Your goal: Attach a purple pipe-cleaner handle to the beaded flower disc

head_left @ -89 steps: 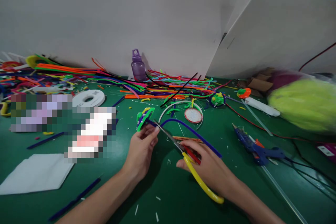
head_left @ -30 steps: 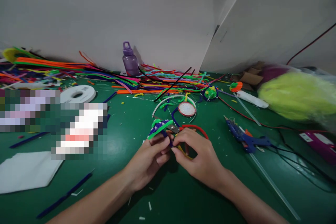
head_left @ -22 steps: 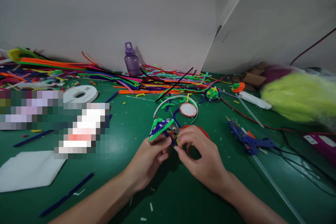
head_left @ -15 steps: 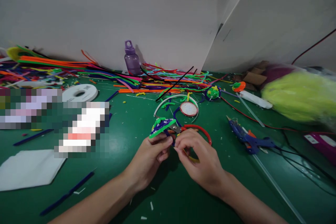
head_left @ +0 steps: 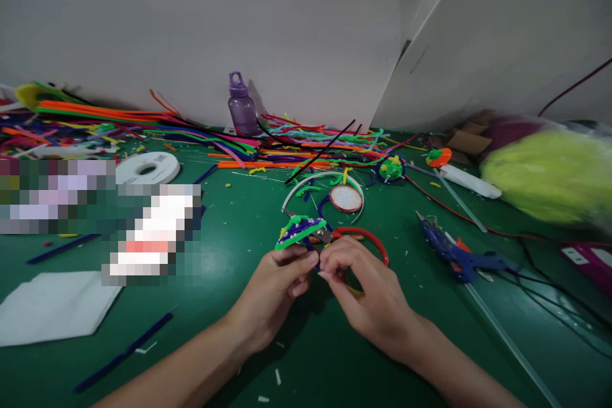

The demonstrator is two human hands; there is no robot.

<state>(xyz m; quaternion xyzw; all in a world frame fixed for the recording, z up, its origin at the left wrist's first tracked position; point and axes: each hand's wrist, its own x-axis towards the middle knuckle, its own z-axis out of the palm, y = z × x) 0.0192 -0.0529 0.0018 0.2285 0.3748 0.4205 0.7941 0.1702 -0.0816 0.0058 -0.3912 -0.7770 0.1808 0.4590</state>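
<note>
My left hand (head_left: pixel 270 290) is closed on the underside of a pipe-cleaner ornament (head_left: pixel 300 234), a tilted green-rimmed disc with dark blue, green and small white dots. A dark blue pipe cleaner (head_left: pixel 316 257) runs down from the ornament between the hands. My right hand (head_left: pixel 370 290) pinches that strand near the left fingertips; its tip is mostly hidden by the fingers. Just behind the right hand lie scissors (head_left: pixel 380 243) with red and yellow handles, partly covered by it. Farther back sit a white-faced disc (head_left: pixel 347 198) with a red rim and a pale hoop (head_left: pixel 292 186).
A blue glue gun (head_left: pixel 461 258) with cords lies at right, beside clear glue sticks. Bundled pipe cleaners (head_left: pixel 287 156) and a purple bottle (head_left: pixel 243 111) line the wall. At left are a white spool (head_left: pixel 165 169), white paper (head_left: pixel 52 309) and a blue pipe cleaner (head_left: pixel 124 354).
The whole view has shifted slightly. The ornament has turned a little, showing more of its blue face. Both hands keep nearly the same hold.
</note>
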